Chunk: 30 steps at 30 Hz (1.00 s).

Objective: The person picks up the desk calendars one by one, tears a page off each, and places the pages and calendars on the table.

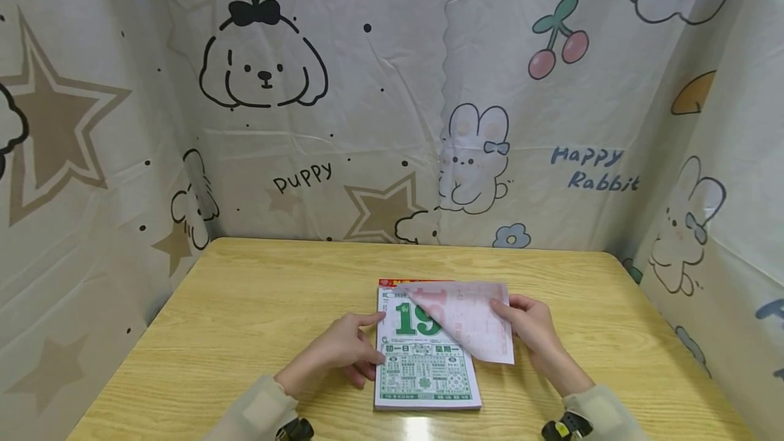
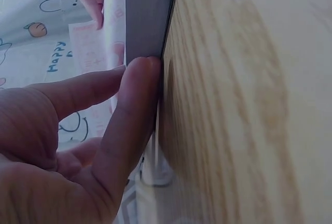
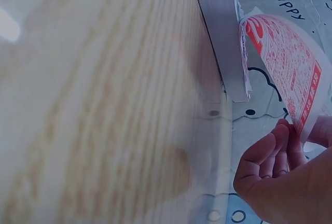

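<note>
Right grip (image 1: 534, 322) pinched the lifted page (image 1: 474, 320) at lower centre; yanking too hard could've skidded the calendar (image 1: 424, 374) tbh, since left grip (image 1: 344, 342) only touched its side

The yellow, wood-grained bench (image 1: 275, 278) offers open lanes left of the left hand (image 1: 349, 347), right of the right hand (image 1: 540, 329), and behind the thick white paper calendar block with green print (image 1: 429, 376), as far as the pale printed cloth wall (image 1: 373, 121), which bounds the back and both sides. The left hand blocks the block's left edge. Over its upper right, the lifted thin white sheet with red print (image 1: 478, 325), pinched by the right hand, bars a straight descent; the page's lower half can be reached from above, between both hands.
</note>
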Tool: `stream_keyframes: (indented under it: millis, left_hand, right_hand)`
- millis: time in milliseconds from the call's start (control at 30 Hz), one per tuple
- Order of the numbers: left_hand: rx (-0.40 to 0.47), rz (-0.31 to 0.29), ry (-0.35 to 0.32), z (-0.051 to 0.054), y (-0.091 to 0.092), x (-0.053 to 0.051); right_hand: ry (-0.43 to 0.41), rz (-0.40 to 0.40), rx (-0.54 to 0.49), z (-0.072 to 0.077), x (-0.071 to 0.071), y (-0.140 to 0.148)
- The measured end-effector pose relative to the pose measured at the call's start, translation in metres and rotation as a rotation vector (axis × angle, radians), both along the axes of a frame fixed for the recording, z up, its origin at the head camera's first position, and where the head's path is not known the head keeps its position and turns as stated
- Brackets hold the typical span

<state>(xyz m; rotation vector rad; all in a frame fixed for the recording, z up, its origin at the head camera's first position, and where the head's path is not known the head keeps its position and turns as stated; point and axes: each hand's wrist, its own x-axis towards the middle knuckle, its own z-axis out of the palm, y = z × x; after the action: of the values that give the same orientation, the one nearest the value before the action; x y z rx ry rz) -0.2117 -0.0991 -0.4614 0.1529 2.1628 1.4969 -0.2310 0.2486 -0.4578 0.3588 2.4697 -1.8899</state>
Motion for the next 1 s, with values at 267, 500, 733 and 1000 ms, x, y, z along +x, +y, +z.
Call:
stream_keyframes:
  millis: [267, 500, 733, 1000]
  left_hand:
    - [0.01, 0.026, -0.007, -0.003, 0.002, 0.0]
    - [-0.028, 0.052, -0.023, -0.001, 0.005, -0.001]
    - [-0.029, 0.063, -0.034, 0.0, 0.006, -0.001]
    - [-0.008, 0.065, -0.04, -0.002, 0.004, -0.002]
  right_hand:
    - [-0.014, -0.01, 0.004, 0.0, 0.001, 0.001]
    - [-0.014, -0.017, 0.021, 0.002, 0.003, 0.001]
    - [-0.018, -0.028, 0.024, 0.001, 0.005, 0.001]
    - [-0.022, -0.051, 0.02, 0.0, 0.006, 0.01]
